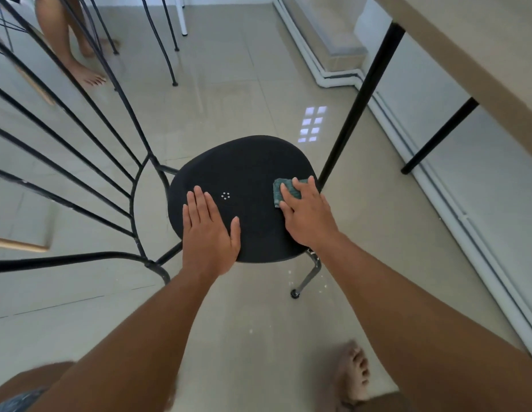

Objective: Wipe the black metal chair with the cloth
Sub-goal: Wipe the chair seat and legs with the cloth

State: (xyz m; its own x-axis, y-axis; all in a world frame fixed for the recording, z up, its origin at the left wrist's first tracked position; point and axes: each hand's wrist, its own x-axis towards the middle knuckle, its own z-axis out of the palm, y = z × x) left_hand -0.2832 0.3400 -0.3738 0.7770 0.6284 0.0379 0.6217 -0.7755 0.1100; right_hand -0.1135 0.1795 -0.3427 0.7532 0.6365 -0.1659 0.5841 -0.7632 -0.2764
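Observation:
The black metal chair [246, 171] stands in the middle of the view, its round dark seat facing me and its thin-barred backrest [80, 162] fanning out to the left. My left hand [209, 230] lies flat on the near left part of the seat, fingers together, holding nothing. My right hand [307, 215] presses a folded green cloth [279, 191] against the right edge of the seat; only the cloth's left part shows beyond my fingers. A small ring of pale dots marks the seat's centre.
A beige table [478, 43] with black legs [362, 99] stands at the right, one leg just behind the seat. More black chair legs [163, 49] and another person's bare legs [71, 49] are at the back left. My own foot [352, 373] is on the glossy tiled floor.

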